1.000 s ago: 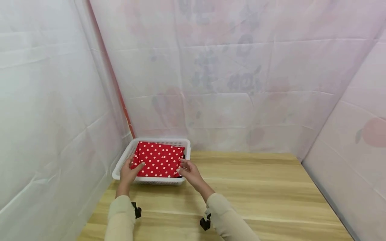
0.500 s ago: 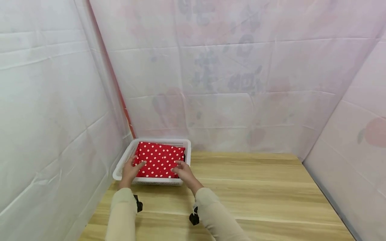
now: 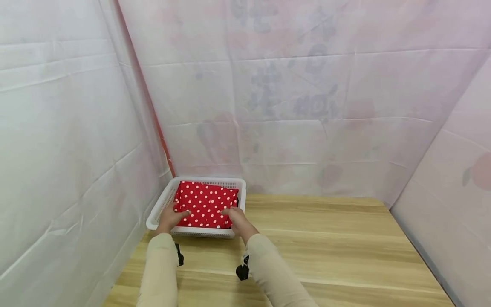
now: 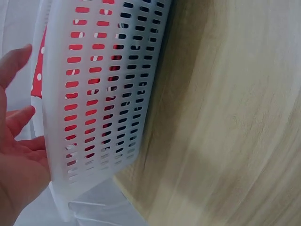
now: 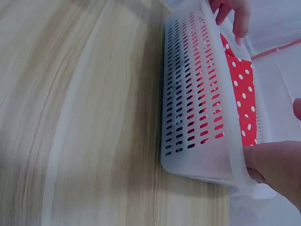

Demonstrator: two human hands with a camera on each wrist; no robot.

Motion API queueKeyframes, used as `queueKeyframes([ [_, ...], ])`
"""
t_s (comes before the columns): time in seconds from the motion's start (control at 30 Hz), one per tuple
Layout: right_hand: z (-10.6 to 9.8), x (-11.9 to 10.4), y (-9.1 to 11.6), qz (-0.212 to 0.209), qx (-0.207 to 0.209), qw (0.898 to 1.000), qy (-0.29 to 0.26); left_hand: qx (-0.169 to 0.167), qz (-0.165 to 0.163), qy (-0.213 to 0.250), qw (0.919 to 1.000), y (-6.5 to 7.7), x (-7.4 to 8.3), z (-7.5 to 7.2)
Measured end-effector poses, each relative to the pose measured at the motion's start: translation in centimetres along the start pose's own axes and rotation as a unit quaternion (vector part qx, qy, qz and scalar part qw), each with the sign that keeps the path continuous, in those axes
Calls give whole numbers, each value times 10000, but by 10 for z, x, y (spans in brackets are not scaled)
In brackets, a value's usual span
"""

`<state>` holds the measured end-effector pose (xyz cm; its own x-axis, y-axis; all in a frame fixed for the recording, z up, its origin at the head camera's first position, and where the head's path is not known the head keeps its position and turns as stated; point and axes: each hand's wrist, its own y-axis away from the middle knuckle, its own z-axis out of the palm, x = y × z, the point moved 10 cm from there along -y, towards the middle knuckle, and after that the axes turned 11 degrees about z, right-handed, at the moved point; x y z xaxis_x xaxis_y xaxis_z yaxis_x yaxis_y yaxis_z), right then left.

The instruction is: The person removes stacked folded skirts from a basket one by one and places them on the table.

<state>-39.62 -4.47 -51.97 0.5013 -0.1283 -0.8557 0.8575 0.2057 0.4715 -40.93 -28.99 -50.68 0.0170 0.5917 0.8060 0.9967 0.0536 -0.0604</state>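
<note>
A folded red cloth with white dots (image 3: 207, 204) lies in a white perforated plastic basket (image 3: 201, 231). At the cloth's left side is my left hand (image 3: 168, 219), its thumb over the cloth. In the left wrist view its fingers (image 4: 21, 120) are spread and reach over the basket rim. My right hand (image 3: 238, 220) is at the cloth's right side, thumb on the cloth's edge in the head view. In the right wrist view its fingers dip inside the rim, partly hidden by it, with the thumb (image 5: 297, 108) held apart.
The basket stands at the back left of a wood-grain table (image 3: 326, 243). White printed sheeting (image 3: 287, 140) rises behind the table and on both sides. Something dark (image 3: 237, 201) shows beside the cloth's right edge. Each wrist carries a small black device (image 3: 242, 272).
Both hands have lowered into the basket toward the cloth's sides. The right hand came leftward from the basket's right rim. Cloth and basket show no movement of their own.
</note>
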Motion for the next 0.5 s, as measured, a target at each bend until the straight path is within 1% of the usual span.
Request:
queueKeyframes([
  [0.07, 0, 1, 0, 91, -20, 9999, 44, -133, -32, -182, 9997, 1, 1, 1],
  [0.23, -1, 1, 0, 57, 55, 9996, 270, -378, -153, -267, 9988, 1, 0, 0],
  [0.43, 5, 2, 2, 15, 14, 9983, 578, -419, -434, -370, 9975, 4, -6, -4],
  [0.5, 7, 4, 2, 37, -1, 9977, 681, -509, -509, -374, 9967, 6, -8, -3],
])
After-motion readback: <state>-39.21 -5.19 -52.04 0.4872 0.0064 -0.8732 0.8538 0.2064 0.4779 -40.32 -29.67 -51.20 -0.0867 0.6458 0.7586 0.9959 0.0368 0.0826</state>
